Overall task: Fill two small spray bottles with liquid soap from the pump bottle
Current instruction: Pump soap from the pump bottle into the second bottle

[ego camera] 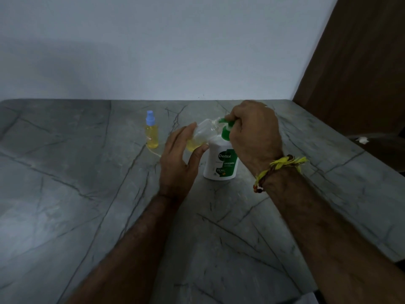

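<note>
At a grey, dark-veined stone-look table point(92, 194) set against a plain pale wall point(153, 51), I tilt a small clear plastic spray bottle point(202, 133) in my left hand point(179, 163), my fingers and thumb curled round its lower half. The bottle is uncapped, its narrow neck angled up and to the right until it meets the spout of the green pump point(226, 126). A shallow pool of yellow liquid soap has gathered in the lowered end of the bottle, near my thumb; the rest of its smooth, rounded wall looks see-through and empty.

My right hand point(254, 130) sits on top of the pump head, fingers bent down over it, gripping it from above. A frayed yellow thread band point(285, 164) with small beads circles that wrist.

The pump bottle point(221, 161) stands upright on the table just beneath both hands: a squat, white, rounded plastic body with a green-and-white label reading "Dettol Original" and a glossy green collar.

Well to the left of it, nearer the wall, the second spray bottle point(151, 133) stands upright and apart from my hands. It is a slim clear cylinder, filled with yellow liquid almost to the shoulder, closed with a pale blue spray top and bearing a small label low on its side.

A brown wood-grain panel point(361, 51) rises at the right edge.
</note>
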